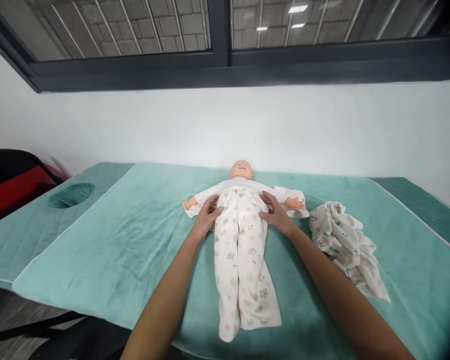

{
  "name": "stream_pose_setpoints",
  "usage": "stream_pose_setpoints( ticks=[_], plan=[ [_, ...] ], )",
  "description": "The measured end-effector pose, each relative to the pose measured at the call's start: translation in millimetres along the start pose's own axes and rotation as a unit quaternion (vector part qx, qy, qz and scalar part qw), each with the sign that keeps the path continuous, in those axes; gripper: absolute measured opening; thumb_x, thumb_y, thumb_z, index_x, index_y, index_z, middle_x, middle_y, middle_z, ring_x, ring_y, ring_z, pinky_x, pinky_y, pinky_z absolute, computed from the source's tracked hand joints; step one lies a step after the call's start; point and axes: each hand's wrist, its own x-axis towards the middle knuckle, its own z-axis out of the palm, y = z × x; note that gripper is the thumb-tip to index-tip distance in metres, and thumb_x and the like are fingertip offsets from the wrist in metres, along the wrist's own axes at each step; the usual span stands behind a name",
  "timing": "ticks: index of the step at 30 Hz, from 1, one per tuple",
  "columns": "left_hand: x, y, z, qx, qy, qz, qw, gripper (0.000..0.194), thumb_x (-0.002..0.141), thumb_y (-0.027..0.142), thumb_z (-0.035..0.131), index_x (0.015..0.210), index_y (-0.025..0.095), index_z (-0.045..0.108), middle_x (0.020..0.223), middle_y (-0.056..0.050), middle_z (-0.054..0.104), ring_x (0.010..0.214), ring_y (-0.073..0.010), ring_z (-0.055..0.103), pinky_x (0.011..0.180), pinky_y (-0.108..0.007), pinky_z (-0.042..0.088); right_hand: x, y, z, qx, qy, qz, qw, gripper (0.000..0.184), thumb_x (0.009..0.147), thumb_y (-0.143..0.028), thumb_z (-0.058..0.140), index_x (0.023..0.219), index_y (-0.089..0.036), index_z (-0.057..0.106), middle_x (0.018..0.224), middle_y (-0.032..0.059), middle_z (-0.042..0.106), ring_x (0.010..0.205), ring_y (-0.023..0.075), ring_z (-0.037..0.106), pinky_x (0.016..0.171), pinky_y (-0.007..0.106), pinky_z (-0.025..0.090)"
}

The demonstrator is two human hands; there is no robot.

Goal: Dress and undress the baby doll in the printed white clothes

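A baby doll (241, 170) lies on its back, its head toward the wall and its arms spread sideways in a white top (214, 190). White patterned baby pants (243, 250) cover its lower body, the waist pulled up high on the torso. One pant leg ends in a rounded, filled shape, while the other lies flat and wide at its end. My left hand (208, 216) grips the pants at the left side of the waist, thumb on top. At the right side, my right hand (276, 214) holds the pants' edge between thumb and fingers.
A crumpled pile of white patterned cloth (345, 245) lies right of my right forearm. Beneath everything is a green-covered massage bed (135, 250) with a face hole (71, 195) at left. A red and black object (15, 180) stands beyond its left end; a wall and window (221, 70) are behind.
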Motion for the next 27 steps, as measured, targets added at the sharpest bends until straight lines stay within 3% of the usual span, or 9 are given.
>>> stream_pose_setpoints(
  ticks=[4, 9, 12, 15, 18, 20, 23, 25, 27],
  plan=[
    [8, 1, -9.6, -0.007, -0.048, -0.003, 0.999, 0.066, 0.076, 0.047, 0.073, 0.135, 0.025, 0.053, 0.136, -0.008, 0.057, 0.117, -0.0243, 0.056, 0.099, -0.035, 0.045, 5, -1, 1, 0.025, 0.009, 0.005, 1.000, 0.087, 0.063, -0.049, 0.085, 0.137, -0.028, 0.044, 0.135, 0.0098, 0.050, 0.124, 0.0267, 0.050, 0.106, 0.045, 0.042],
    [8, -3, -6.4, -0.017, -0.040, 0.002, 0.999, 0.062, 0.071, 0.046, 0.077, 0.124, 0.022, 0.056, 0.113, -0.005, 0.064, 0.102, -0.0212, 0.059, 0.087, -0.032, 0.048, 6, -9, 5, 0.041, 0.003, 0.019, 0.999, 0.074, 0.056, -0.046, 0.089, 0.118, -0.026, 0.053, 0.121, 0.0068, 0.058, 0.116, 0.0260, 0.054, 0.099, 0.041, 0.046],
    [4, -6, -2.0, -0.021, -0.025, 0.020, 0.999, 0.052, 0.070, 0.044, 0.078, 0.111, 0.022, 0.056, 0.103, -0.002, 0.063, 0.093, -0.0176, 0.058, 0.081, -0.028, 0.047, 4, -17, 5, 0.030, -0.012, 0.039, 0.999, 0.062, 0.057, -0.044, 0.088, 0.106, -0.024, 0.055, 0.105, 0.0025, 0.060, 0.099, 0.0220, 0.057, 0.086, 0.036, 0.048],
    [-1, -7, 0.3, 0.022, 0.003, 0.045, 0.999, 0.036, 0.074, 0.045, 0.074, 0.096, 0.022, 0.058, 0.089, 0.001, 0.060, 0.082, -0.0150, 0.054, 0.075, -0.027, 0.044, -1, -22, 6, 0.023, 0.000, 0.035, 0.999, 0.055, 0.057, -0.040, 0.087, 0.097, -0.024, 0.053, 0.083, -0.0042, 0.054, 0.074, 0.0151, 0.051, 0.068, 0.028, 0.043],
    [-6, -2, -2.5, 0.055, 0.010, 0.052, 0.997, 0.028, 0.082, 0.049, 0.064, 0.085, 0.021, 0.060, 0.080, 0.002, 0.057, 0.076, -0.0152, 0.052, 0.073, -0.028, 0.042, -7, -23, 10, 0.029, 0.020, 0.029, 0.999, 0.052, 0.062, -0.038, 0.083, 0.098, -0.025, 0.049, 0.071, -0.0079, 0.046, 0.062, 0.0127, 0.042, 0.059, 0.025, 0.036],
    [-10, 4, -8.2, 0.038, -0.019, 0.020, 0.999, 0.031, 0.084, 0.052, 0.060, 0.084, 0.021, 0.061, 0.076, 0.002, 0.056, 0.074, -0.0160, 0.052, 0.070, -0.028, 0.043, -12, -22, 13, 0.019, 0.039, 0.023, 0.999, 0.043, 0.068, -0.037, 0.077, 0.097, -0.026, 0.047, 0.070, -0.0081, 0.045, 0.061, 0.0130, 0.041, 0.058, 0.025, 0.034],
    [-17, 12, -19.5, -0.032, -0.154, -0.025, 0.987, 0.040, 0.071, 0.046, 0.076, 0.100, 0.023, 0.061, 0.090, 0.000, 0.061, 0.085, -0.0188, 0.058, 0.074, -0.029, 0.046, -20, -23, 13, -0.023, 0.059, 0.005, 0.998, 0.026, 0.075, -0.034, 0.066, 0.092, -0.024, 0.049, 0.073, -0.0057, 0.048, 0.067, 0.0143, 0.043, 0.062, 0.026, 0.036],
    [-22, 15, -24.8, -0.065, -0.227, -0.036, 0.971, 0.062, 0.060, 0.037, 0.084, 0.114, 0.025, 0.057, 0.105, -0.003, 0.061, 0.096, -0.0213, 0.059, 0.079, -0.030, 0.048, -24, -26, 9, -0.047, 0.038, 0.002, 0.998, 0.019, 0.078, -0.034, 0.061, 0.089, -0.022, 0.053, 0.077, -0.0036, 0.049, 0.071, 0.0155, 0.044, 0.065, 0.027, 0.037],
    [-26, 13, -26.1, -0.062, -0.232, -0.041, 0.970, 0.070, 0.057, 0.034, 0.087, 0.118, 0.026, 0.053, 0.108, -0.004, 0.060, 0.096, -0.0205, 0.058, 0.077, -0.029, 0.048, -28, -30, 4, -0.063, -0.021, 0.004, 0.998, 0.019, 0.080, -0.038, 0.061, 0.087, -0.022, 0.053, 0.081, -0.0022, 0.049, 0.074, 0.0162, 0.044, 0.067, 0.027, 0.037]
  ],
)
